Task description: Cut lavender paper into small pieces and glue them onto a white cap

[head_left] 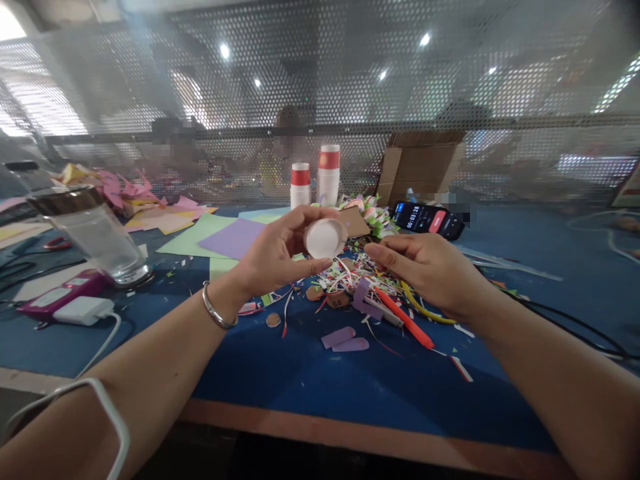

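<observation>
My left hand is closed round a small white paper cup, thumb below and fingers above, and the cup's open mouth faces me. To its right, my right hand has thumb and fingers pressed together; whatever they might hold is hidden. Under both hands lies a heap of paper scraps. An orange-red stick-like tool and a yellow curved strip rest by the right hand. Two purple paper pieces with rounded ends lie nearer me. Behind the cup is a brown cardboard piece.
Stacked paper cups stand at the back beside a cardboard box. A phone showing a timer leans at right. Coloured sheets, a glass bottle and a purple power strip with a cable are at left.
</observation>
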`<state>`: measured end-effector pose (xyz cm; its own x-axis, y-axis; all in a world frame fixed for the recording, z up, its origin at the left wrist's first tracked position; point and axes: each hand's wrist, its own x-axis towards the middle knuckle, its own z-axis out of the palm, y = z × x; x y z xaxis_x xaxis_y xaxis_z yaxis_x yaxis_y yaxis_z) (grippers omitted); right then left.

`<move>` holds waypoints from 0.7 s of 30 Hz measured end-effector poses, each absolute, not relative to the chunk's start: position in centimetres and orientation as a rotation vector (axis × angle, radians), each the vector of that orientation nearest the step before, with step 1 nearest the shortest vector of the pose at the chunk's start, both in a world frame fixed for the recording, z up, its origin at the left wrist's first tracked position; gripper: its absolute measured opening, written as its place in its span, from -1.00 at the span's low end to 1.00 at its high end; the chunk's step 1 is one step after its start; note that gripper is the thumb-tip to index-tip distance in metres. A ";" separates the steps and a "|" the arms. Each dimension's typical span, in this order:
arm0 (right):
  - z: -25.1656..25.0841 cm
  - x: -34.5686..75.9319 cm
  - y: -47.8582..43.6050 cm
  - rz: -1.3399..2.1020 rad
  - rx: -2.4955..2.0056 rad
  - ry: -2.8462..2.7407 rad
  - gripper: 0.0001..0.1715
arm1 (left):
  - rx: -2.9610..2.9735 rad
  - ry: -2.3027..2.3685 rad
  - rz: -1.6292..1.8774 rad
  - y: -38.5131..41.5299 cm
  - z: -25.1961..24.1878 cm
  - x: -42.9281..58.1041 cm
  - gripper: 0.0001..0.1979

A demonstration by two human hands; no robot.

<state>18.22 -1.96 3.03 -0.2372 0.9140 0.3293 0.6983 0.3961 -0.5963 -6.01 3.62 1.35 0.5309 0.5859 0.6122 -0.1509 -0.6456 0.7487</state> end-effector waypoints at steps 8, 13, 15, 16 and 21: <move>3.3 18.3 -2.1 0.448 -1.356 -2.063 -0.35 | 1.867 0.372 1.085 3.2 1.9 -6.2 -0.37; 3.5 18.4 -2.3 0.445 -1.362 -2.085 -0.36 | 1.755 0.380 1.013 3.3 2.2 -6.4 -0.40; 3.5 18.5 -2.3 0.455 -1.350 -2.088 -0.35 | 1.735 0.373 0.986 3.3 2.2 -6.4 -0.42; 3.5 18.5 -2.3 0.461 -1.345 -2.088 -0.35 | 1.732 0.371 0.977 3.3 2.2 -6.4 -0.43; 3.4 18.5 -2.1 0.451 -1.367 -2.089 -0.35 | 1.771 0.370 1.004 3.5 1.9 -6.5 -0.37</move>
